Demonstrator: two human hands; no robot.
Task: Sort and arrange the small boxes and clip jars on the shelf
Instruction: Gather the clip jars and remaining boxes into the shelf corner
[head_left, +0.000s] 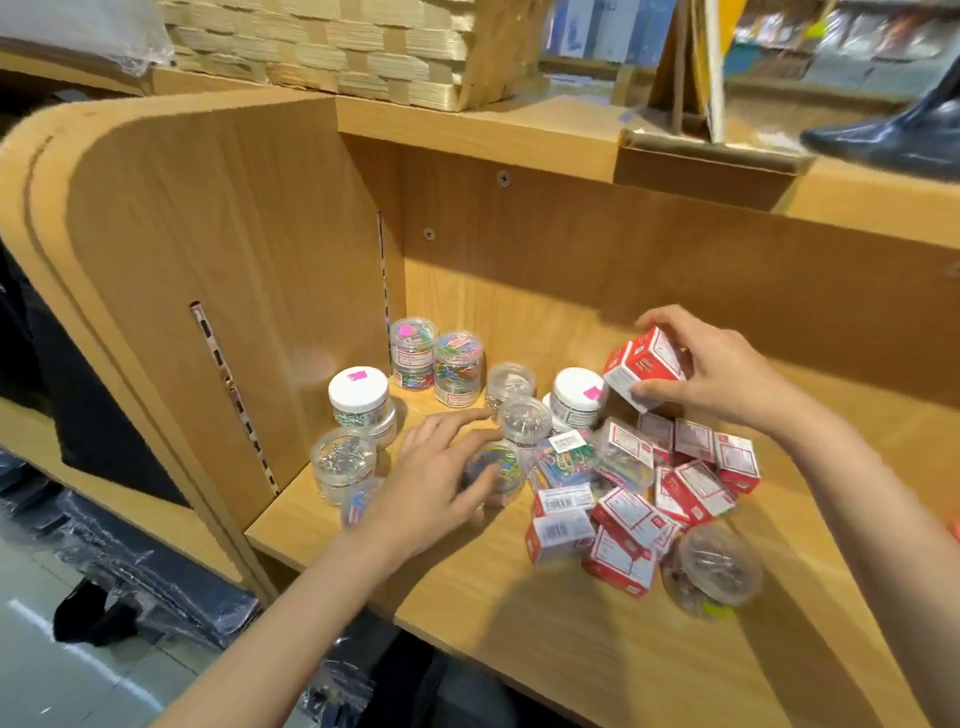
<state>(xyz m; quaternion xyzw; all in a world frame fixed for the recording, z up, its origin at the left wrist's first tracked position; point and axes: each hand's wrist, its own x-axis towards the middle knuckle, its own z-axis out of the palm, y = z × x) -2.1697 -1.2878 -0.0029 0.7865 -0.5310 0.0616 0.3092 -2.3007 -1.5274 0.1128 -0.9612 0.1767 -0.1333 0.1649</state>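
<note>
box labels (625, 506): unreadable | left hand (434, 475): motion-blurred | black object (898, 130): cut off right
</note>
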